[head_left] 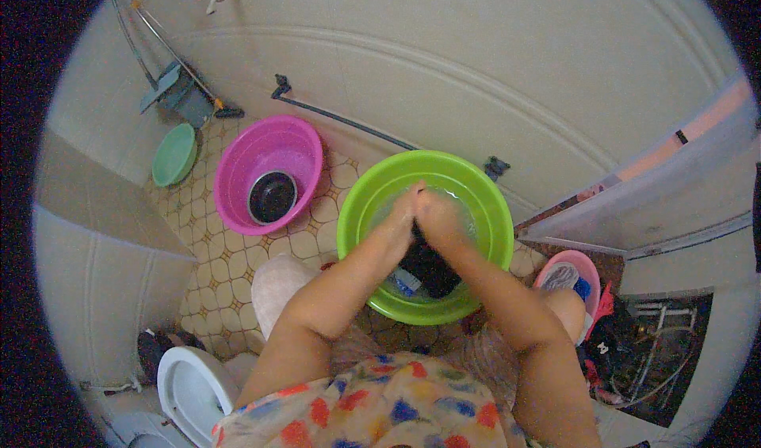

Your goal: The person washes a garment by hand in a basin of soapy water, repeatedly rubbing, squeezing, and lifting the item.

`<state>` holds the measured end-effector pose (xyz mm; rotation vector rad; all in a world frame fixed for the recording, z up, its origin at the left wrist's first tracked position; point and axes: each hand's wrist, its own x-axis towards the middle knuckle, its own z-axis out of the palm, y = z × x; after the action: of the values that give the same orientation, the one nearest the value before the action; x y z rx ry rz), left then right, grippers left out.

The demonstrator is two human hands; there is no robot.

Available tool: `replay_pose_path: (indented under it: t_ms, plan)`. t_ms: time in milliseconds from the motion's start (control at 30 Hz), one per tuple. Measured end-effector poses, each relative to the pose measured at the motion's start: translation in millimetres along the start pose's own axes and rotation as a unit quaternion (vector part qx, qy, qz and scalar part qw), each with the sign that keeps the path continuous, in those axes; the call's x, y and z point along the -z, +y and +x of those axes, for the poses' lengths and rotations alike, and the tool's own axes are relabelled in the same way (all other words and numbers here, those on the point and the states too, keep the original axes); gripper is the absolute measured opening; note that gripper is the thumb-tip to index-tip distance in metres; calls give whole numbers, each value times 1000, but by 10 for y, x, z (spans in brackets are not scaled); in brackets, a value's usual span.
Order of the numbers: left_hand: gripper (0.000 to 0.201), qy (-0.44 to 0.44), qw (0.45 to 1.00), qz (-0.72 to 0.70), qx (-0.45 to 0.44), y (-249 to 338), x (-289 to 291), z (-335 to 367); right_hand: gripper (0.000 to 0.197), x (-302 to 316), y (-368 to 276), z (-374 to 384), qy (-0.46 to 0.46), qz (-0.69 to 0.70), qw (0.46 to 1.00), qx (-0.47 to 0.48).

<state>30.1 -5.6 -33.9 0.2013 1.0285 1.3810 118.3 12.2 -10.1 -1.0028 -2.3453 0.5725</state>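
A wide green basin (349,266) with water in it stands in front of me. Over its middle, my left hand (403,212) and my right hand (438,217) are pressed together, both closed. A black cloth (432,267) hangs from between them down into the basin, wet-looking and bunched; the hands grip its upper end, which the fingers hide. Beside the cloth, near the basin's closer side, lies a small blue and white object (406,280) whose kind I cannot make out. The right hand is slightly blurred.
Left of the basin stands a pink basin (230,186) holding a dark round bowl (273,198). Farther left are a pale green basin (174,155) and a broom (178,56). A toilet (190,385) is at lower left, a pink tub (583,259) with cloths at right. A pipe (349,122) runs along the wall.
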Motion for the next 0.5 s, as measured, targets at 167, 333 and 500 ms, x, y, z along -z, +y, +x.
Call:
replay_pose_path:
  t_ms: [167, 333, 500]
  plan:
    - [22, -20, 995, -86, 41, -27, -199, -28, 23, 181, 153, 55, 26, -89, 994, 49]
    - [23, -243, 968, -52, 22, -22, 537, 395, 28, 89, -416, -147, -19, 0, 1000, 23]
    - [23, -76, 995, -59, -6, -45, -154, -41, 29, 126, 241, 102, -7, 47, 997, -63]
